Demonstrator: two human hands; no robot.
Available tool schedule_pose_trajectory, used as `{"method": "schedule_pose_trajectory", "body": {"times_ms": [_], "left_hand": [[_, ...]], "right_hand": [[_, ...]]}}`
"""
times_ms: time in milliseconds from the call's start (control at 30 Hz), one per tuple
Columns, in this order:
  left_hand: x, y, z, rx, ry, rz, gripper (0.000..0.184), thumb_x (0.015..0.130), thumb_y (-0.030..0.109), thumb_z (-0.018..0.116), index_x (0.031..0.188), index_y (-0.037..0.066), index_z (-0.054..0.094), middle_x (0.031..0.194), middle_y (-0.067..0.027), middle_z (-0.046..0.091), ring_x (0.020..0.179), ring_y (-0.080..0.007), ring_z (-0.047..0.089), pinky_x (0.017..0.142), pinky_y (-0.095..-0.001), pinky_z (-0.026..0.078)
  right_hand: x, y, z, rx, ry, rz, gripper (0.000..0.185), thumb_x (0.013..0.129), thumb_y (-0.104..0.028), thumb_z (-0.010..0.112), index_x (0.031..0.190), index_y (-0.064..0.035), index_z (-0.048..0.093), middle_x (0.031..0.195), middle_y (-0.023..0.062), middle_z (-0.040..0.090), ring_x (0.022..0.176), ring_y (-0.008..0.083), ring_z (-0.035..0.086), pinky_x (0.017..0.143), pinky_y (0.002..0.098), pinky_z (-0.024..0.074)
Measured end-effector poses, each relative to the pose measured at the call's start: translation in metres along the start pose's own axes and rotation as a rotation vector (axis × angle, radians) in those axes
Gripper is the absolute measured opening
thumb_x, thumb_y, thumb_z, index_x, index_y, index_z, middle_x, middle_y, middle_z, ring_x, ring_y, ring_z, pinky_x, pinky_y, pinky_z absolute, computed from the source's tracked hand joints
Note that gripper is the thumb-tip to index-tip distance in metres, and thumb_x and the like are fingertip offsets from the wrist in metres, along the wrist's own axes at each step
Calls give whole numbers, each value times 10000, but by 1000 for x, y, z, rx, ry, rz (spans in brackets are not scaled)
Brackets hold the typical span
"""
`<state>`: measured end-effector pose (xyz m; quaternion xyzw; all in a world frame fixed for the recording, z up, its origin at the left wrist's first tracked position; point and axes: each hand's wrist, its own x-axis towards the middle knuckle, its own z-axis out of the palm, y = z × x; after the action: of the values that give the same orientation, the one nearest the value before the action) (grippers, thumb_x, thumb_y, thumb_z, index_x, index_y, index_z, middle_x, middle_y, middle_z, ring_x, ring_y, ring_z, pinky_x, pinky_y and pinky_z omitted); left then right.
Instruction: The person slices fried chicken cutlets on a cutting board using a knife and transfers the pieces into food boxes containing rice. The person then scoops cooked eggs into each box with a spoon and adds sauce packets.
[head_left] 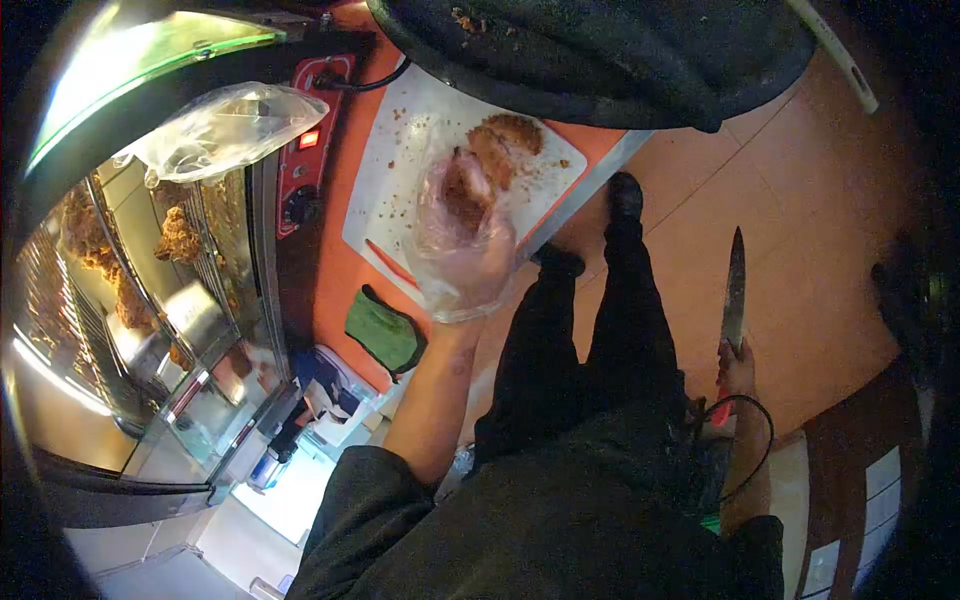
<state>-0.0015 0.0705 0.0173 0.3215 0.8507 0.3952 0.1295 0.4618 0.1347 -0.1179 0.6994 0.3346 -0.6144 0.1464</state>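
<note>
My left hand, in a clear plastic glove, is closed around a piece of breaded fried meat, held over a white cutting board. Beside it, more browned breaded pieces lie on the board among scattered crumbs. Well off to the right, my right hand grips a knife by its red handle, with the long blade pointing away from me over the floor. The fingertips of my left hand are partly blurred by the glove.
A lit display cabinet at left holds fried chicken on racks; a clear plastic bag rests on it. A green pad lies on the orange counter. A large black container overhangs the board's far side.
</note>
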Motion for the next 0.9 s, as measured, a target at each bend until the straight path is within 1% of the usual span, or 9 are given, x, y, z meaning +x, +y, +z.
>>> {"method": "schedule_pose_trajectory", "body": {"times_ms": [233, 333, 433, 500, 567, 633, 667, 833, 900], "left_hand": [[-2, -13, -5, -156, -26, 83, 629, 787, 25, 666, 1344, -33, 377, 1306, -194, 489, 1194, -272, 504, 1008, -388, 408], [3, -8, -23, -41, -39, 118, 693, 778, 179, 720, 1352, -12, 381, 1285, -184, 505, 1170, -346, 515, 1002, -452, 400], [28, -16, -62, 288, -196, 593, 885, 681, 244, 813, 1408, 115, 324, 1388, -190, 372, 1258, -347, 413, 1041, -470, 345], [52, -9, -78, 559, -673, 748, 897, 595, 435, 821, 1369, 230, 418, 1416, -136, 365, 1301, -362, 354, 1041, -508, 325], [79, -9, -69, 519, -746, 789, 884, 588, 528, 761, 1365, 234, 459, 1431, -117, 358, 1333, -350, 312, 1077, -535, 261], [102, 0, -55, 487, -916, 1054, 898, 592, 536, 746, 1380, 234, 439, 1444, -123, 349, 1323, -372, 322, 1087, -532, 251], [109, 12, -53, 559, -988, 1056, 827, 671, 542, 699, 1378, 206, 433, 1437, -142, 358, 1322, -372, 326, 1093, -527, 252], [103, -25, -49, 456, -846, 1072, 781, 728, 591, 620, 1354, 159, 441, 1405, -164, 391, 1304, -386, 350, 1093, -525, 263], [86, -32, -62, 521, -810, 845, 692, 766, 467, 627, 1350, 144, 446, 1404, -170, 386, 1326, -381, 325, 1086, -526, 276]], "right_hand": [[0, -9, -3, 32, -40, 52, 161, 908, -277, 594, 920, -155, 491, 581, -47, 417, 383, 83, 357, 336, 263, 326], [-1, -15, -2, -29, -19, 78, 175, 910, -275, 589, 900, -133, 487, 590, -30, 425, 409, 94, 387, 355, 269, 339], [11, -5, -3, -190, 108, 60, 179, 912, -268, 587, 903, -115, 495, 595, -8, 437, 444, 112, 423, 386, 280, 362], [35, 29, -19, -326, 121, -101, 143, 915, -224, 584, 946, -102, 515, 647, 13, 503, 482, 123, 455, 413, 293, 381], [25, 18, -23, -54, -27, -276, 99, 921, -156, 565, 991, -89, 543, 672, 15, 559, 485, 123, 485, 416, 305, 410], [8, 4, -36, -78, -63, -248, 108, 920, -169, 569, 986, -88, 541, 669, 11, 554, 478, 122, 483, 411, 301, 409], [-3, -2, -43, -96, -75, -230, 113, 920, -176, 571, 983, -87, 540, 667, 9, 551, 475, 122, 481, 409, 299, 408], [-26, -18, -58, -179, -102, -251, 143, 918, -209, 582, 971, -85, 534, 659, -1, 536, 459, 120, 475, 398, 289, 405], [-27, -24, -58, -216, -117, -263, 157, 917, -222, 586, 966, -84, 532, 655, -5, 531, 452, 120, 473, 393, 285, 403]]}}
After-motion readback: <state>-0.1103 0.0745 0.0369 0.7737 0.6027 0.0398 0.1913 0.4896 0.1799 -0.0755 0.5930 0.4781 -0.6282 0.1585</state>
